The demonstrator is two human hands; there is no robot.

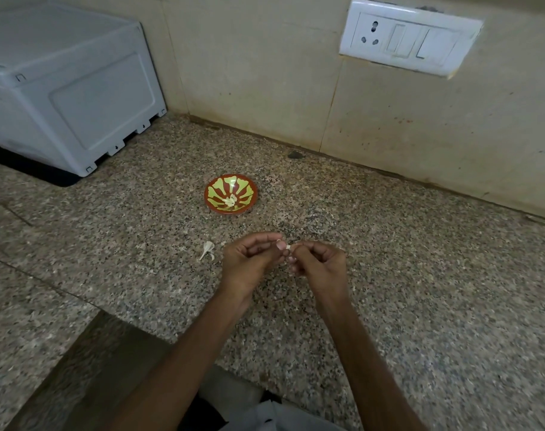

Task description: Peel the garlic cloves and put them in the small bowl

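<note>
Nearest, at the bottom edge: white cloth [274, 418] of the person's clothing, cut off by the frame. Above it: two bare forearms, reaching forward over the front edge of the speckled granite tabletop [420, 306].

Left grip [249, 262]: clenched on the garlic clove [287, 247], thumb and forefinger pinching its left end, other fingers curled toward the palm. Right grip [319, 265]: clenched on the same clove from the right side, fingertips meeting those of the left. Clove held in the air above the tabletop, between the two grips. Small, pale, mostly hidden by fingertips; cannot tell how much skin is on it.

Just left of the left grip, on the tabletop: garlic remnant [208, 249], white and papery, with a thin stalk. Not touching the hand.

Farther back, well apart from the grips: small bowl [216, 194], red-brown with a yellow-green petal pattern, upright on the tabletop. Inside, at the bottom: a few pale peeled cloves [230, 201], piled together.

Beyond the bowl, near the wall: dark spot [294, 155] on the stone. Far left: white plastic appliance [69, 88] on a black mat [31, 169]. Far right, on the beige tiled wall [265, 73]: white switch plate [411, 38] with one socket and switches.
</note>
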